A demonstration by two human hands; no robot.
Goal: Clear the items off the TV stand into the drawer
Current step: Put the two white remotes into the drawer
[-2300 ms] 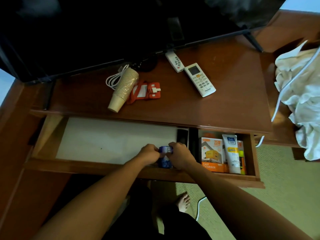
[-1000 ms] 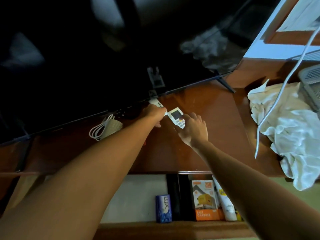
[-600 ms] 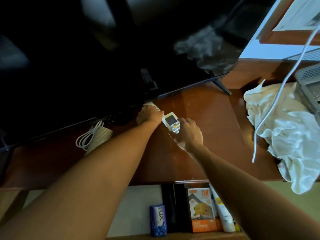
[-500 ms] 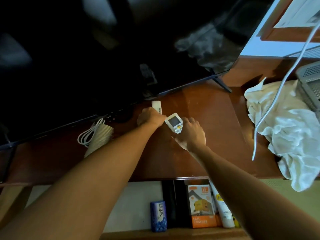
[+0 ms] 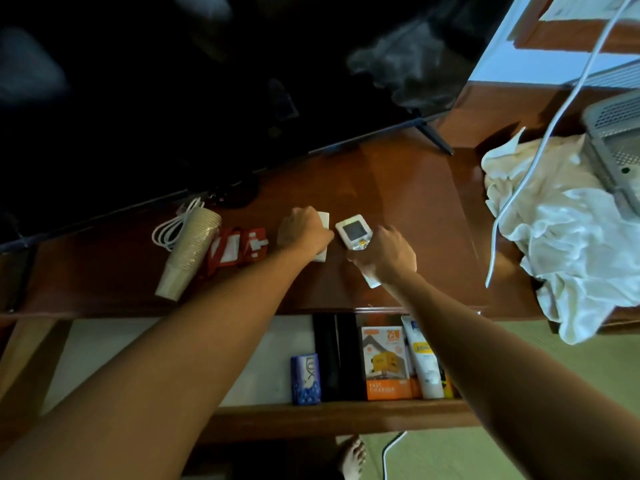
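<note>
On the brown TV stand [image 5: 408,188], my left hand [image 5: 302,233] grips a small white remote [image 5: 323,221], most of it hidden under the palm. My right hand [image 5: 386,256] holds a larger white air-conditioner remote [image 5: 353,233] with a grey screen. Left of the hands lie a red tag holder [image 5: 239,249], a stack of paper cups [image 5: 188,251] on its side and a coiled white cable [image 5: 173,226]. Below the stand the drawer [image 5: 332,415] is pulled out, holding a blue soap box [image 5: 304,379], a black item [image 5: 334,355], an orange charger box [image 5: 386,363] and a white tube [image 5: 424,363].
A large black TV [image 5: 207,84] stands along the back of the stand. A crumpled white cloth [image 5: 561,233], a white cable [image 5: 519,174] and a grey device [image 5: 616,147] sit at the right. My bare foot [image 5: 351,459] is on the green floor below.
Both hands left the drawer, where the blue soap box stays, reached up to the two white remotes by the TV, and have drawn them toward the stand's front.
</note>
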